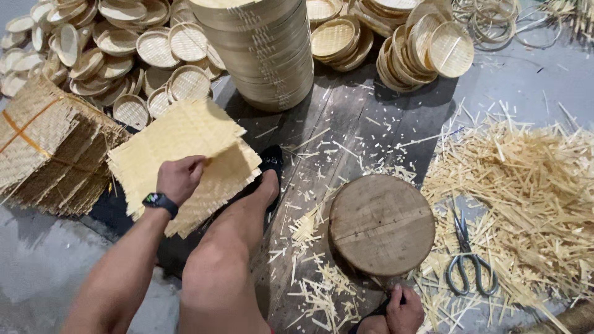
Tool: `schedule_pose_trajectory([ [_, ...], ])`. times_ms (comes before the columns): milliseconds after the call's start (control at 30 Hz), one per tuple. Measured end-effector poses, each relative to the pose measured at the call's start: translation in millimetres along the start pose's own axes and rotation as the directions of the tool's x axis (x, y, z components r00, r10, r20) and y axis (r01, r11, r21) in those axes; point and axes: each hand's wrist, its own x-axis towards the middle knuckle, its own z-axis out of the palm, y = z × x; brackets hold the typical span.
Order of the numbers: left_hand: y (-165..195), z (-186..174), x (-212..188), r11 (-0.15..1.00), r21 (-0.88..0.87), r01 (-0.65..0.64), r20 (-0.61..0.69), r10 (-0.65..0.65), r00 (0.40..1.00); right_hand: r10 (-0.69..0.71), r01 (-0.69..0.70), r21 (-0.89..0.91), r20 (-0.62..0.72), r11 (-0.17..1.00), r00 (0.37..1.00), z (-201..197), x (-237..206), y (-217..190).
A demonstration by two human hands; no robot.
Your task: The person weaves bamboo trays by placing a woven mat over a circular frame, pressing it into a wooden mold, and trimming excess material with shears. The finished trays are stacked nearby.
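Note:
My left hand (179, 177), with a black watch on the wrist, rests on a stack of pale woven bamboo mats (179, 145) and grips the top mat, lifting its edge. My right hand (404, 309) is low at the frame's bottom edge, fingers closed around something dark that I cannot make out, just below a round wooden block (382, 224). My bare leg and foot in a black sandal (270, 162) lie between the mats and the block.
A tall stack of bamboo steamer rings (266, 52) stands at the top centre, ringed by several round woven lids (148, 55). A darker bundle of tied mats (46, 145) lies left. Black scissors (468, 263) sit among bamboo offcuts (526, 179) on the right.

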Motion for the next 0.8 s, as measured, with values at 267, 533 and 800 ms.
schedule_pose_trajectory([
  [267,-4,34,-9,0.871,0.49,-0.015,0.45,-0.238,0.861,0.004,-0.008,0.056,0.07,0.998,0.998,-2,-1,-3],
  [533,-32,44,-24,0.961,0.273,0.04,0.442,-0.162,0.882,0.027,-0.028,0.006,0.102,1.0,0.994,7,-1,-2],
  [800,-23,-52,21,0.954,0.263,0.142,-0.143,-0.107,0.984,-0.02,0.017,0.052,0.075,0.999,0.997,8,-3,0],
])
